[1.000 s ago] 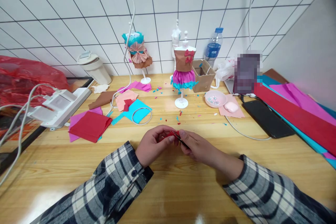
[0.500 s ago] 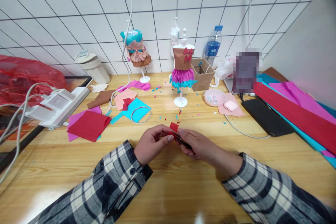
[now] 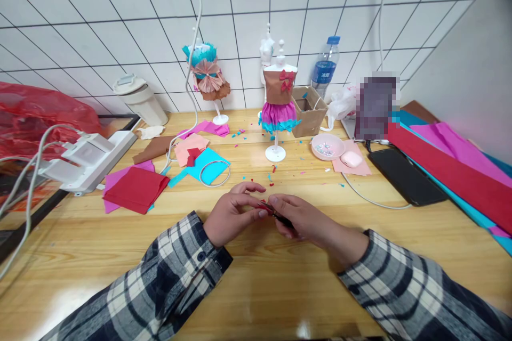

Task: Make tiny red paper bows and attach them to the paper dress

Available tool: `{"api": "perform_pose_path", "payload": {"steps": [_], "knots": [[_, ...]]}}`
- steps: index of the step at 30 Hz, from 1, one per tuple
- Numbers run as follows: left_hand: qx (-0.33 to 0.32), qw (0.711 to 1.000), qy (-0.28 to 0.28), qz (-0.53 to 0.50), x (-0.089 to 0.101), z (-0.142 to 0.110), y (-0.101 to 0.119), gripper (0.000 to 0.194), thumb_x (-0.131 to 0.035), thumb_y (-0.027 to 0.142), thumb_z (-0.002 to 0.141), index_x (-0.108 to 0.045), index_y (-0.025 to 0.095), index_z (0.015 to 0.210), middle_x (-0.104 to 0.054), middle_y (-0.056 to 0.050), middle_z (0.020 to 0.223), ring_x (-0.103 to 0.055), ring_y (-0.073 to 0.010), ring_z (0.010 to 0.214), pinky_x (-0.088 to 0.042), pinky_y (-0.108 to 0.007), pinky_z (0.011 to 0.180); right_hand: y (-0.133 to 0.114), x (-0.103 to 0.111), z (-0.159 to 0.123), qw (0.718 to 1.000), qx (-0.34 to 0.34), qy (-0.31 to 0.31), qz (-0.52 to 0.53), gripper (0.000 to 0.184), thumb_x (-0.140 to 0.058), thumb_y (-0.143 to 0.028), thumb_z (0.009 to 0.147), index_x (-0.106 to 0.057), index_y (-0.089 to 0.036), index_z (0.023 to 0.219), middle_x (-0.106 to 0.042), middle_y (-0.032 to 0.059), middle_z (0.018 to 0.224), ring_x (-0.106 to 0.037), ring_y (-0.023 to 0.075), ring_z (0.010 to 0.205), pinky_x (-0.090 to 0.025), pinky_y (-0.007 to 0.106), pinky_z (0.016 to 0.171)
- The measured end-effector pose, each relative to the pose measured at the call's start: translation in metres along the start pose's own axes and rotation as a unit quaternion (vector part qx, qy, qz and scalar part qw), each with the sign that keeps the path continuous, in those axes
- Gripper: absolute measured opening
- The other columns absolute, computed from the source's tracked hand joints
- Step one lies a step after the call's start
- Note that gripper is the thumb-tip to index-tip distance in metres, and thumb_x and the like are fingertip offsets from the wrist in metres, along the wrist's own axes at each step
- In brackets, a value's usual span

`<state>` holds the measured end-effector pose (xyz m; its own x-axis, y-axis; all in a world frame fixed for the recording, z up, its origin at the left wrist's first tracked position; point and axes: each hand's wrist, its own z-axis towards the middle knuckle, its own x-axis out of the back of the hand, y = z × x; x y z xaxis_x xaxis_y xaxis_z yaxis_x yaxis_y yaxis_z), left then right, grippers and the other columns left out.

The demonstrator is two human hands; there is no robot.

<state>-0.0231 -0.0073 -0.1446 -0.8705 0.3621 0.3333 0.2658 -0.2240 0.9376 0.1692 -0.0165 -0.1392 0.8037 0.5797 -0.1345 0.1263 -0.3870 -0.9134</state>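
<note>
Head view: from my distant seat I see two bare hands in checked sleeves meeting just below the centre of the frame, above a wooden tabletop (image 3: 172, 287). The left hand (image 3: 230, 217) pinches a small red piece (image 3: 263, 203) between thumb and forefinger, its upper finger lifted and extended. The right hand (image 3: 302, 216) is closed around a dark tool (image 3: 285, 220), probably small scissors, whose tip meets the red piece at the left fingertips. The fingers hide most of both, so I cannot tell how far the blades are parted.

In the upper centre stands a dress form (image 3: 280, 88) with a brown top, red bows and a purple skirt edged in blue. A pale pink dish (image 3: 328, 148) of small beads lies right of centre; folded red paper (image 3: 136, 190) lies at mid-left. Tiny coloured scraps (image 3: 274, 169) dot the wood beyond the hands.

If this is trimming, as I judge, I would keep the pinch firm and close to the cut so the soft piece cannot fold, use short snips with the tip, turn the piece rather than the tool, and mind the left fingertips beside the blades.
</note>
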Motion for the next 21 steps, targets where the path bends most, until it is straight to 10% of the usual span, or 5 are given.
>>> {"api": "perform_pose_path", "payload": {"steps": [21], "knots": [[0.036, 0.998, 0.027, -0.038, 0.002, 0.001, 0.001, 0.016, -0.07, 0.034, 0.077, -0.074, 0.019, 0.078, -0.07, -0.008, 0.1, -0.063, -0.0217, 0.098, -0.046, -0.038, 0.094, -0.01, 0.01, -0.005, 0.991, 0.066, 0.098, -0.059, 0.043, -0.038, -0.061, 0.089, -0.041, -0.021, 0.073, -0.034, -0.0093, 0.048, -0.028, 0.0079, 0.042, -0.023, 0.022, 0.043]]}}
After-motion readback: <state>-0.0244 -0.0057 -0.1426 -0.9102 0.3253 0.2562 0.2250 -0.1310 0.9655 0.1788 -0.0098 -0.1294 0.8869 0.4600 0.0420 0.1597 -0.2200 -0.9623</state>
